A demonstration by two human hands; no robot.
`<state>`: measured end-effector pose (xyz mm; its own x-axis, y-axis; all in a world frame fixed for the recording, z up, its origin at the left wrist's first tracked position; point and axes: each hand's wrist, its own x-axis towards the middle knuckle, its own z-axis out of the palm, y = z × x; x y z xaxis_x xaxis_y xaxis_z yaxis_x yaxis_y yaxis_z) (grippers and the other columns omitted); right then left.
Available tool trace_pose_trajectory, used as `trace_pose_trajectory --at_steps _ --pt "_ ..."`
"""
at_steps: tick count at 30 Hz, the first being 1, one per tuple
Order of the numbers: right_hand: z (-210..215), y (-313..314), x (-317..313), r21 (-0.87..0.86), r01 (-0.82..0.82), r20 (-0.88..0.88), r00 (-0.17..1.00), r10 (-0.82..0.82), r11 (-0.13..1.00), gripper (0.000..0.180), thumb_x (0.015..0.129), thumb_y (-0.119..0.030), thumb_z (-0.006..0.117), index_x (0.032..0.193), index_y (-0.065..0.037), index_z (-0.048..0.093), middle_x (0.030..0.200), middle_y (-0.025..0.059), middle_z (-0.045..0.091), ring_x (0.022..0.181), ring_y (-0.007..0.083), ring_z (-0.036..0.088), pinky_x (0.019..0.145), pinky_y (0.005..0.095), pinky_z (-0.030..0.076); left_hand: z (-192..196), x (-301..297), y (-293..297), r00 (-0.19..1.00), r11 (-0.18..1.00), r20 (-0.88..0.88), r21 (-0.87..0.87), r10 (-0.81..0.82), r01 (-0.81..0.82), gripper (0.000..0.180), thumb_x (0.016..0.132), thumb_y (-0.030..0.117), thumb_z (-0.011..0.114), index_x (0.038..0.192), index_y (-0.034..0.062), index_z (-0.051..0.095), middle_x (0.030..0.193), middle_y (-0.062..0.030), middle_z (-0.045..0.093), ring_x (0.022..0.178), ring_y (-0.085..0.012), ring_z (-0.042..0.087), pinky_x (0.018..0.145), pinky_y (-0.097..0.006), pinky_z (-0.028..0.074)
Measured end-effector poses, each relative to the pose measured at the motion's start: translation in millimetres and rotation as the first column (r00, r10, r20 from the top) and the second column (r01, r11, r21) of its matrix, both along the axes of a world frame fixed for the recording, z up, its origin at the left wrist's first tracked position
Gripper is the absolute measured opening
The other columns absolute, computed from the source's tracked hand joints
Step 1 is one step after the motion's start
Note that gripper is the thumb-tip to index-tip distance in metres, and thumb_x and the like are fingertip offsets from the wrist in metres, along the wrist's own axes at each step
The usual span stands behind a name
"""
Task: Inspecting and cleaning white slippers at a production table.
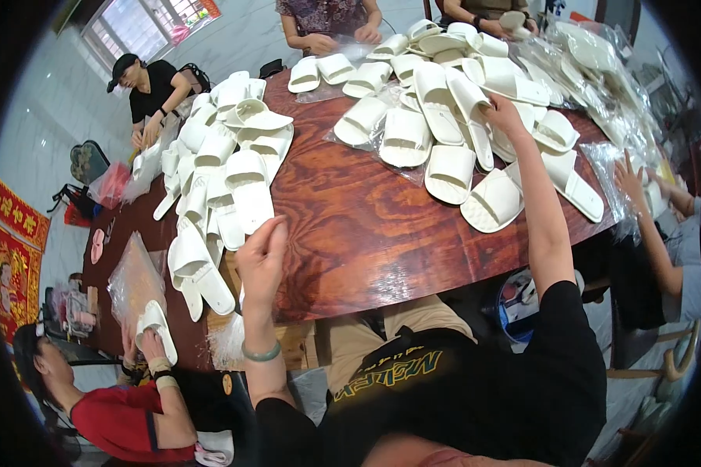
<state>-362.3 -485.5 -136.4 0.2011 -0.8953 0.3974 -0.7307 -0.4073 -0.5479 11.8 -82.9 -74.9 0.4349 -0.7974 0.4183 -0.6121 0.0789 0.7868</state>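
Observation:
At the left of the wooden table, my left hand (262, 253) is closed, with a bracelet on its wrist. Its fingers meet the heel end of a white slipper (248, 187), which lies against a heap of similar slippers (214, 144). My right hand (504, 117) reaches across to the far right heap and grips the edge of an upright white slipper (467, 105). Beside that one stands another white slipper (438, 101). My right fingers are partly hidden behind the slipper they hold.
Clear plastic bags (592, 66) with slippers lie at the far right of the table (343, 233). Several co-workers sit around; one in red (132, 412) at lower left handles a slipper (156, 331). A blue bin (514, 307) stands under the table edge on the right.

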Motion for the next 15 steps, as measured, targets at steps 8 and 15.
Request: trace_pose_trajectory --at_steps 8,15 --pt "48 18 24 -0.209 -0.026 0.251 0.965 0.079 0.978 0.033 0.092 -0.021 0.045 0.118 -0.005 0.055 0.076 0.0125 0.062 0.060 0.0167 0.052 0.059 0.0323 0.044 -44 -24 -57 0.953 0.936 -0.089 0.179 -0.291 0.303 0.029 0.088 0.020 0.058 0.103 -0.0040 0.061 0.084 -0.0089 0.065 0.076 -0.0117 0.058 0.069 -0.025 0.046" --pt "133 112 82 -0.194 -0.321 0.346 0.862 0.371 0.927 0.029 0.095 -0.022 0.044 0.114 -0.002 0.054 0.090 0.0109 0.064 0.083 0.0164 0.056 0.077 0.0288 0.043 -29 -61 -102 0.889 0.837 -0.367 0.363 -0.275 0.409 0.051 0.083 0.027 0.065 0.119 -0.0068 0.050 0.077 -0.0075 0.062 0.078 -0.0112 0.058 0.072 -0.026 0.046"
